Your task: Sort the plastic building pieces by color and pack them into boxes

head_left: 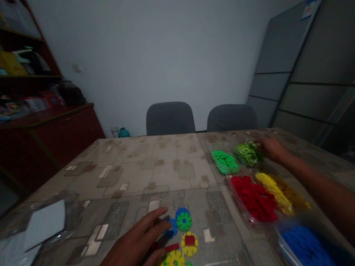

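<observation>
My left hand (137, 249) lies flat on the table, fingers stretched out, fingertips touching a built cluster of toy gear discs (180, 254) in yellow, green, blue and red. My right hand (273, 150) reaches far across to a clear tray compartment of light green pieces (248, 154); its fingers are curled at the pile and what they hold, if anything, is hidden. Next to it sit darker green pieces (224, 161), red pieces (254, 199), yellow pieces (275, 194) and blue pieces (305, 249).
The table (143, 172) has a patterned cover. A clear plastic lid with white paper (31, 239) lies at the left. Two grey chairs (169, 119) stand at the far edge. A dark wooden shelf unit (13, 106) is at the left, grey panels (320, 70) lean at the right.
</observation>
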Available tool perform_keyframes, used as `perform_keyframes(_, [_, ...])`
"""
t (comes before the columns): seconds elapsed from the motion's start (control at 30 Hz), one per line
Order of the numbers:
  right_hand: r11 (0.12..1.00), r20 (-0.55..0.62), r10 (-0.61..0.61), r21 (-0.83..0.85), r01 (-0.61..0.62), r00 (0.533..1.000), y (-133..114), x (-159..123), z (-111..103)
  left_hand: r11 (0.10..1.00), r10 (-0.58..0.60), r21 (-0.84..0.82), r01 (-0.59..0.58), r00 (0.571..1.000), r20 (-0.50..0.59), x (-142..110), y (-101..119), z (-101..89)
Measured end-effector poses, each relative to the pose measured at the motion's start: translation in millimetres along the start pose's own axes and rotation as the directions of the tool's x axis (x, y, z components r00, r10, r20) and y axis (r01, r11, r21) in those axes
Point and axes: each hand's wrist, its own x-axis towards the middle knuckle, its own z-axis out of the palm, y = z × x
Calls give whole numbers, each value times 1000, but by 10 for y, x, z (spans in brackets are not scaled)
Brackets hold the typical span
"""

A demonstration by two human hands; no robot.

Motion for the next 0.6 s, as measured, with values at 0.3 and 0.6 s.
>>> perform_keyframes(0.3, [989, 132, 146, -51, -140, 980, 85, -74, 62, 1000, -20, 1, 20, 1000, 23, -12, -55, 19])
perform_keyframes(0.6, [988, 48, 154, 18, -155, 987, 79, -15, 87, 998, 37, 41, -37, 999, -5, -39, -154, 52])
